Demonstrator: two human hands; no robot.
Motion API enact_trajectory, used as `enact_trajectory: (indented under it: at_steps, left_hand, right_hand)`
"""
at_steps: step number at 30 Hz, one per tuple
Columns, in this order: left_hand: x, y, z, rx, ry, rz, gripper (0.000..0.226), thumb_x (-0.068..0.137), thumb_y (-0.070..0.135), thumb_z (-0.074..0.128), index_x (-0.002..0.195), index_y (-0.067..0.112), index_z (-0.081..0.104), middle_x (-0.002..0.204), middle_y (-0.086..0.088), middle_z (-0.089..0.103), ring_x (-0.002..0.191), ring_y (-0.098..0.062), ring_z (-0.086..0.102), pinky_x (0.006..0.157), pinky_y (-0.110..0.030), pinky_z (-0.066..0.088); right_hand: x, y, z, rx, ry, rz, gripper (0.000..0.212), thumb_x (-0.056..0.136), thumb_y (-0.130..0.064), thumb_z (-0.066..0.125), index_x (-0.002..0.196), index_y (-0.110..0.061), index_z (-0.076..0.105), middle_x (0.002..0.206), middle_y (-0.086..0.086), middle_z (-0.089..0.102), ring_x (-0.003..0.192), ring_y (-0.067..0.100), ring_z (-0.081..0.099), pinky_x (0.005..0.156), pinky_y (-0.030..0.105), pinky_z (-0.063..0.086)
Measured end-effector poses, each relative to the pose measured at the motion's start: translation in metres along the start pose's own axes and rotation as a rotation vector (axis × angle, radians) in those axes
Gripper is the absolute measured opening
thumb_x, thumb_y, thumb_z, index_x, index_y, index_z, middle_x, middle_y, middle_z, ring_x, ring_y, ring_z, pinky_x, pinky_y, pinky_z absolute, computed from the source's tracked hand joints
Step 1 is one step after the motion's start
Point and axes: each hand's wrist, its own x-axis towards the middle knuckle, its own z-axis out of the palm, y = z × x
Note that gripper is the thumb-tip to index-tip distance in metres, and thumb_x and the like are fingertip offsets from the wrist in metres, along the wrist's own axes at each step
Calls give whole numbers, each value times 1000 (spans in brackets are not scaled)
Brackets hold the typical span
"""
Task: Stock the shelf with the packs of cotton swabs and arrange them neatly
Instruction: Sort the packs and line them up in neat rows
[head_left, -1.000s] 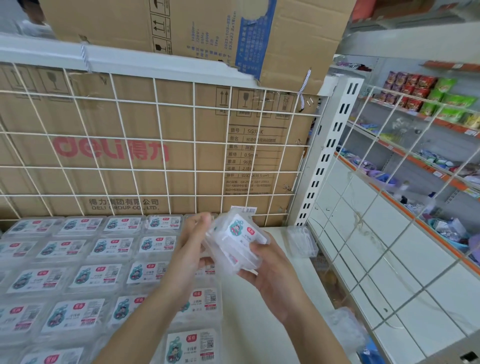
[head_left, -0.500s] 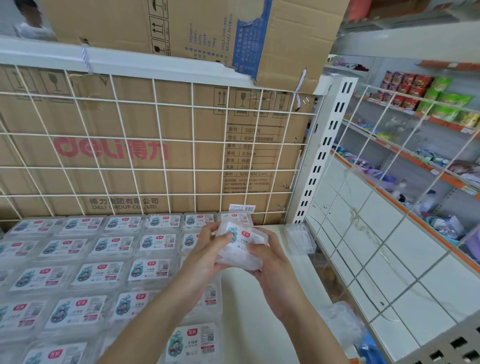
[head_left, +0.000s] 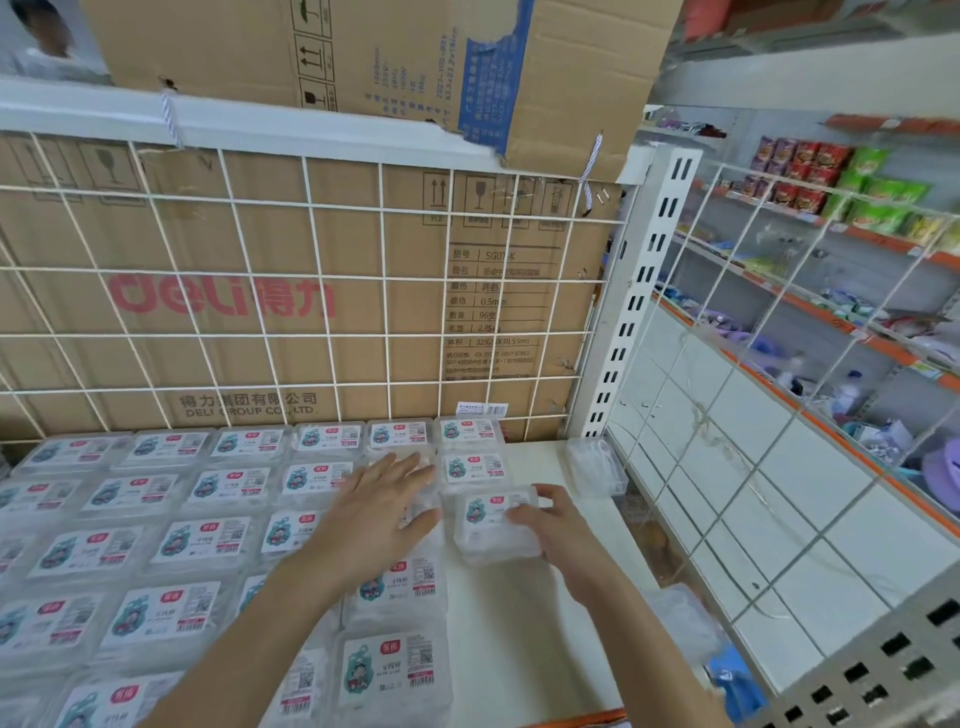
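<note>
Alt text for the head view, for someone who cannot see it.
The right hand grips a clear pack of cotton swabs on the white shelf, at the right end of rows of matching packs; the left hand lies flat on packs beside it. A wire grid and cardboard boxes stand behind.

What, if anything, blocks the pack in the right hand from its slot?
Nothing visible does. The right hand grips the pack just in front of the column's last pack, bare shelf nearer; the left hand lies flat on neighbouring packs.
</note>
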Motion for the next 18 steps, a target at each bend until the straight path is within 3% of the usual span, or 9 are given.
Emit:
enact_trajectory:
  at_steps: [3,6,8,10,12,14,18]
  left_hand:
    - [5,-1,8,32,-40,51,96,62,69,-10,149,35,13,158,9,3,145,-11,-3,115,-33,-7]
    - [6,-4,18,34,-45,41,104,59,81,-18,149,37,8,158,12,-3,144,-8,-9,113,-32,-13]
    - [7,-6,21,35,-36,47,118,47,84,-34,149,39,7,157,14,-4,143,-5,-12,112,-31,-15]
    - [7,-7,20,31,-26,49,121,44,81,-38,148,39,6,157,15,-5,138,1,-15,112,-30,-16]
    - [6,-6,19,24,-23,45,121,44,80,-39,148,39,5,156,16,-6,137,1,-16,112,-30,-17]
    - [5,-6,20,23,-21,46,120,44,80,-39,148,39,4,157,15,-6,138,0,-16,112,-30,-17]
    - [5,-7,20,17,-17,48,120,45,80,-39,149,39,4,157,15,-6,132,4,-19,111,-29,-18]
  right_hand:
    - [7,4,15,-133,52,-65,36,86,-15,63,117,-12,46,99,4,62,82,15,63,68,26,54]
    - [3,10,19,-262,102,-137,57,82,-26,70,130,-17,40,121,5,58,101,16,62,90,37,50]
    - [-7,13,13,-311,55,-176,63,81,-22,73,133,-19,37,121,-4,57,105,7,59,85,24,51]
    - [-13,19,9,-481,-15,-251,48,84,-4,68,120,-24,45,107,-14,64,92,-7,60,69,9,48]
    - [-12,24,9,-565,-5,-282,72,79,-14,74,136,-29,33,125,-12,57,106,-7,54,81,10,43]
    - [-9,24,16,-744,64,-341,99,72,-35,77,148,-25,13,138,-8,48,119,5,50,88,18,41]
    - [-7,22,28,-855,90,-353,107,76,-39,73,149,-14,-1,140,0,44,122,17,50,89,24,40]
